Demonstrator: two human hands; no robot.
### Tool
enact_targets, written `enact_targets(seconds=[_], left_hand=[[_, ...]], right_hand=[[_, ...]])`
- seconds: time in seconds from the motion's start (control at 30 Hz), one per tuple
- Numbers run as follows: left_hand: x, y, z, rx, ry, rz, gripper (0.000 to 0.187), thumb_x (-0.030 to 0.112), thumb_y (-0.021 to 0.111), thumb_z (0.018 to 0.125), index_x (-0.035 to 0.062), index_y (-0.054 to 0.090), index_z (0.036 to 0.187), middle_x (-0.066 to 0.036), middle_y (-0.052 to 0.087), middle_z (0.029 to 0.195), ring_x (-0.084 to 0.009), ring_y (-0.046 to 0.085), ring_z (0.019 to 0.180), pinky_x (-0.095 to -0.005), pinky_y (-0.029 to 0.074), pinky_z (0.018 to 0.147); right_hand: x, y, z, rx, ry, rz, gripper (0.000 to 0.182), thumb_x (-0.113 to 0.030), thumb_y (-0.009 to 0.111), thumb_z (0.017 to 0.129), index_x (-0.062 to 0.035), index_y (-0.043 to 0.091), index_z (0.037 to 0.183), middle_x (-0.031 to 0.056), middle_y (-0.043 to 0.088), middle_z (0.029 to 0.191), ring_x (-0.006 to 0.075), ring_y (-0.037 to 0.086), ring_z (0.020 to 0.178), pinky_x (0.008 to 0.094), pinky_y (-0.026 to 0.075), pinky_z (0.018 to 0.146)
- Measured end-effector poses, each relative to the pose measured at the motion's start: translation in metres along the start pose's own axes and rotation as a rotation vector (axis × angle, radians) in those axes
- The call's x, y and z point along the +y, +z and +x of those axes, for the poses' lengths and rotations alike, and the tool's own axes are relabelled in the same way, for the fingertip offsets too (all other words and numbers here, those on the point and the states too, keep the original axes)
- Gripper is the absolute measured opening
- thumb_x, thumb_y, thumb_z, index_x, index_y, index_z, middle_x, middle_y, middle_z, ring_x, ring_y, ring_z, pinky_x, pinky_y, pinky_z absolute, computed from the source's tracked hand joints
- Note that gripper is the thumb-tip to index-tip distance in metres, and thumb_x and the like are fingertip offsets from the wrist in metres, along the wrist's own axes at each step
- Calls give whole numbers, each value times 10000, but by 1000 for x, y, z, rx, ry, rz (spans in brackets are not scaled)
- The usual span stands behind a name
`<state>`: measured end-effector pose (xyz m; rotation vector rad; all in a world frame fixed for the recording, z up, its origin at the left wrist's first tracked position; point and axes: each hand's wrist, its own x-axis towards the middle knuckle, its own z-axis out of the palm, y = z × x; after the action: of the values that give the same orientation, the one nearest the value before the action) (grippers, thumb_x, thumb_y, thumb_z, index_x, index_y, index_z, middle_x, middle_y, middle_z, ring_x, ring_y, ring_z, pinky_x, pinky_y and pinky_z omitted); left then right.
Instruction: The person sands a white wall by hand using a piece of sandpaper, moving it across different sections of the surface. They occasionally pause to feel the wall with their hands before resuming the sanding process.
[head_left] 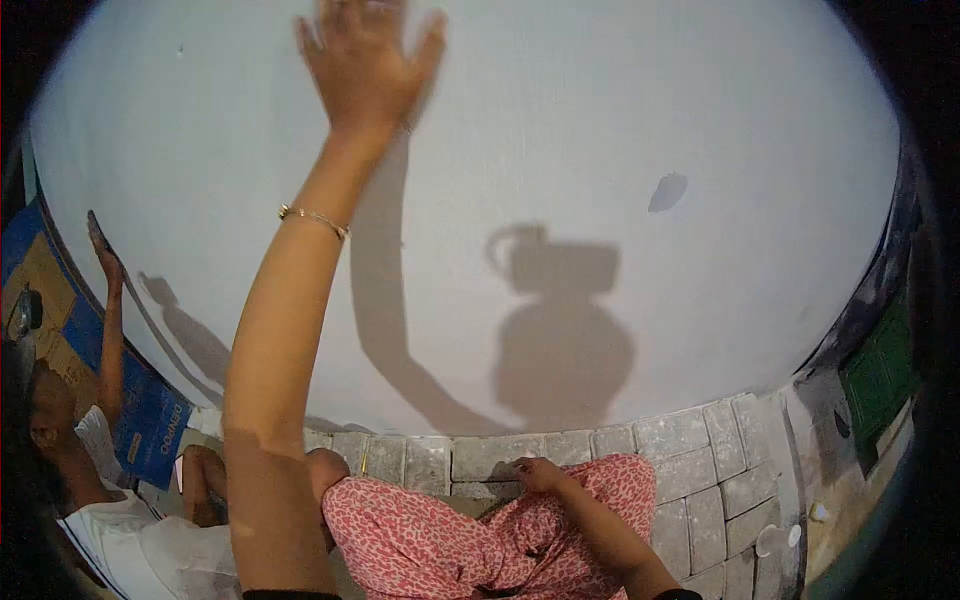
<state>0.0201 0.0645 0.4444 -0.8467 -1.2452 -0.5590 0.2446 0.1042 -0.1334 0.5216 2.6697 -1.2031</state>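
Note:
My left hand (365, 75) is raised high against a pale, smooth wall (560, 120), with its fingers spread and its back toward me. The top edge of the view cuts off its fingertips, and a thin bracelet (315, 220) circles that wrist. Low down, my right hand (540, 475) rests by my knee, over pink patterned trousers (420, 530). Its fingers are curled together and point left. A small dark shape shows at their tips, too small to name. To the right, a grey patch (668, 192) marks the wall.
At left another person (150, 540) sits with one hand (105, 255) raised to the wall. Blue and brown cardboard (150, 420) stands beyond them. Grey paving blocks (690, 465) line the wall's foot; a green panel (880, 370) is at right. Shadows fall on the wall.

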Motion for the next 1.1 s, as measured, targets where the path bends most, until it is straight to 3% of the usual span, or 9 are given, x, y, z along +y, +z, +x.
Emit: enact_targets(seconds=[0.07,0.17,0.27,0.4,0.6,0.77,0.9,0.97,1.1], left_hand=[[-11,1,19,55,-425,56,566,367,444,942,59,339,1405,-182,247,1482,-371,188,1377,-554,117,1109],[0,0,9,131,-341,67,609,405,471,920,38,355,1392,-190,248,1480,-373,196,1375,-557,135,1106],[12,-21,-12,-216,303,-47,722,560,497,862,203,284,1453,-136,227,1506,-388,166,1383,-546,86,1118],[-29,2,-20,187,-177,72,552,443,489,916,198,394,1400,-174,306,1437,-343,276,1339,-577,203,1067],[20,-7,-66,-124,367,-208,675,555,486,865,252,314,1443,-72,214,1527,-263,141,1418,-534,113,1126],[-28,5,-64,123,-302,38,656,509,476,894,158,336,1430,-214,220,1480,-406,151,1384,-557,111,1107],[8,-19,-107,-197,229,-115,687,532,497,871,222,301,1451,-110,186,1527,-357,132,1404,-575,93,1107],[0,-20,-98,-160,132,-117,679,530,485,879,218,298,1452,-115,186,1526,-357,135,1403,-580,96,1104],[-41,-1,-73,103,-311,23,678,447,496,909,127,257,1458,-206,193,1499,-400,134,1392,-607,96,1087]], right_hand=[[2,6,3,16,7,35,435,-305,512,890,-44,539,1237,189,632,1120,330,610,1026,389,473,898],[12,7,9,-50,46,44,507,-386,522,880,-62,504,1270,202,625,1111,360,589,1040,446,454,915],[15,11,12,-51,20,23,493,-395,502,893,-69,511,1263,207,620,1116,375,583,1044,453,453,915],[9,10,4,-52,28,-45,475,-396,484,901,-63,523,1238,210,610,1134,388,574,1054,468,450,911],[10,15,10,-74,23,-86,486,-407,467,902,-43,526,1219,213,603,1145,393,570,1056,472,451,906],[2,7,2,-80,61,-45,411,-262,552,866,-95,542,1242,156,590,1204,330,563,1100,408,455,925],[-85,-78,-19,1009,-669,-331,356,-36,632,776,-76,600,1128,157,597,1167,329,563,1075,449,438,898],[-138,-155,-21,1500,-631,-376,333,-40,606,803,-84,593,1133,144,565,1249,328,526,1168,476,368,967],[-207,-293,-25,1785,-603,-469,517,-245,540,919,-109,385,1393,137,347,1463,318,289,1371,544,164,1095]])
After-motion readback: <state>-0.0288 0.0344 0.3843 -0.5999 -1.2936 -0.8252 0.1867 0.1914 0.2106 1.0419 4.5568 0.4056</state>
